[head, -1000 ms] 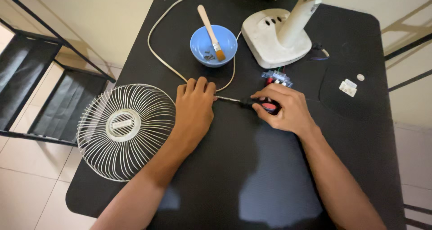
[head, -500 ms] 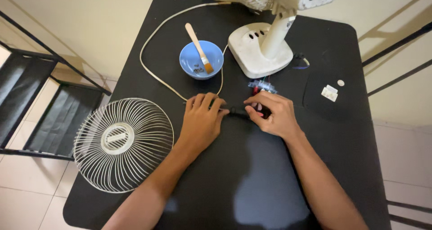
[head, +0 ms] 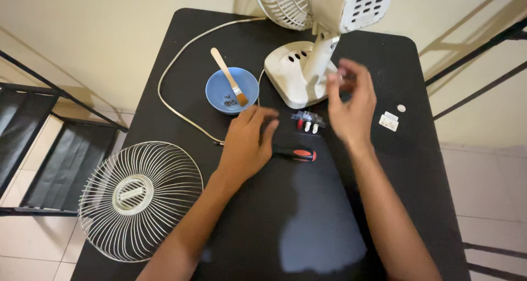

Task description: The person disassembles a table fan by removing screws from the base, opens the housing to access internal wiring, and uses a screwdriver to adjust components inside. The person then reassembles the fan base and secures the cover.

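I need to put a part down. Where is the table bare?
Bare: the near middle between the forearms, below the screwdriver, and the far left corner beyond the cord. Crowded: around the bowl, fan base and switch part.

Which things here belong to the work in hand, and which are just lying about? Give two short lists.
In the work:
- left hand, flat on the table beside the screwdriver
- right hand, raised, blurred, near the fan base
- small switch part

Lying about:
- loose fan grille
- blue bowl with brush
- white clip
- black table
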